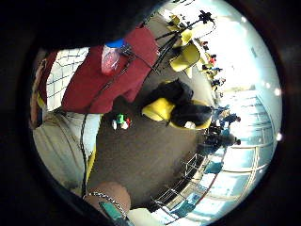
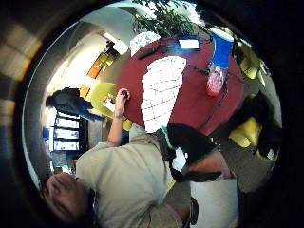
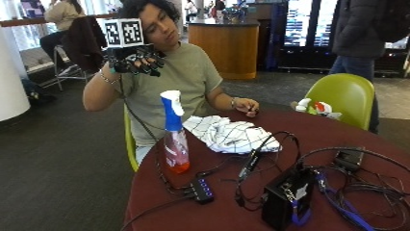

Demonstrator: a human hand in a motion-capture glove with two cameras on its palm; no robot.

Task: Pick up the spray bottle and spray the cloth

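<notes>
Clearly the work has not begun yet. The gloved right hand [image 3: 135, 61] is lifted high beside the person's head, well apart from the worktop [image 3: 224, 202], and it grips nothing; its fingers [image 3: 146, 66] hang loosely bent, so the hand is idle and released.

The spray bottle [image 3: 173, 134] stands upright near the edge of the round red worktop, on the side of the raised hand. Probably it was put there so that this hand can come straight down to it. It has a white trigger head, a blue neck and a clear body, with a little orange-red liquid at the bottom. The white cloth [image 3: 229, 134] with thin dark check lines lies crumpled just beside the bottle, in front of the person, so a spray from the bottle can reach it easily. The bare left hand [image 3: 247, 107] rests at the far edge of the worktop, beyond the cloth.

A black box [image 3: 287, 197] and many cables [image 3: 256, 163] lie on the nearer part of the worktop.

I can read no brand and no writing on the bottle or the cloth.
</notes>
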